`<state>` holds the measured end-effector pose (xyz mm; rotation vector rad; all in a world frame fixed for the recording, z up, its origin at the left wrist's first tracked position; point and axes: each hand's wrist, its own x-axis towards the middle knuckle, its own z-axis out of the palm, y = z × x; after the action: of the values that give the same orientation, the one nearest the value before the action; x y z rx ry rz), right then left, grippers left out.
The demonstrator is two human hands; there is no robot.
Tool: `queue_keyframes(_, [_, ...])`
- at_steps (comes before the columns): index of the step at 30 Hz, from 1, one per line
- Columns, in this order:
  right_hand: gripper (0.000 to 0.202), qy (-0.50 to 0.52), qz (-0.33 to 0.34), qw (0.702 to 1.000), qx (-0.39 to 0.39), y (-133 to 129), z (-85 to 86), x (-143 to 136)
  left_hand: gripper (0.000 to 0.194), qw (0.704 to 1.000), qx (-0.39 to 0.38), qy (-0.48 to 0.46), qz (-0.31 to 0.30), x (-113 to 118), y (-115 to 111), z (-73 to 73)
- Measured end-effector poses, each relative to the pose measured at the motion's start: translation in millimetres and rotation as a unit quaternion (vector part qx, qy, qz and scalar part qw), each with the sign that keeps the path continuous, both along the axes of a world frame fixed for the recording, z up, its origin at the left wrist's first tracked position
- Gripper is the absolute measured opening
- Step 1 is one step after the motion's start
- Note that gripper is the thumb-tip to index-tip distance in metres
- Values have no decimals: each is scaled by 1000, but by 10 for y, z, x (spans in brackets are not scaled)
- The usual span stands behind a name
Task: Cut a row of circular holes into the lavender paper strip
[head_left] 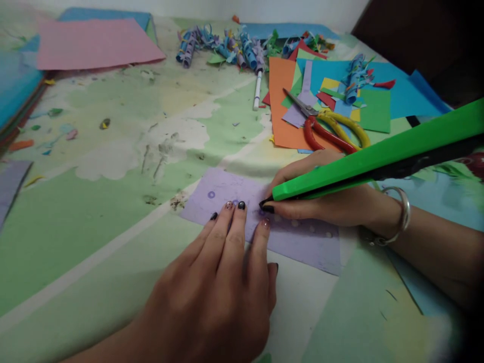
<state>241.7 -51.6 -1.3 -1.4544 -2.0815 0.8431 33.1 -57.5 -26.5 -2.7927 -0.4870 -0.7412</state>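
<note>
We're resting our left hand (212,285), fingers slightly parted, at the purple paper (312,247)'s seven o'clock — our right hand (340,209) is gripping a green tool (363,164) at two.

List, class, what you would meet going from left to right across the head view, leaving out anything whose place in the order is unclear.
Purple sheet at the left edge, pink sheet, leftmost drawn ring, white pen, red-and-yellow-handled scissors.
</note>
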Motion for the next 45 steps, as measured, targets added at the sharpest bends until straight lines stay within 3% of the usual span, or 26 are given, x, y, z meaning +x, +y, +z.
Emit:
queue_keyframes(9, [17,-15,2,1000,-3,-1,13,-23,30,1000,5,4,-5,-30,8,23])
queue_keyframes(17, [17,-95,0,993,71,-13,31,-83,31,1000,9,2,-3,-27,0,24])
queue_keyframes(30, [18,-1,31,999,-24,44,51,43,25,999,19,-24,-33,-83,12,43])
queue_keyframes(35, [17,23,67,997,-24,85,10,94,31,1000,-23,13,-15,-7,24,15])
queue_keyframes(45, [17,11,64,998,0,83,-17,114,30,1000,-23,9,-12,-10,16,20])
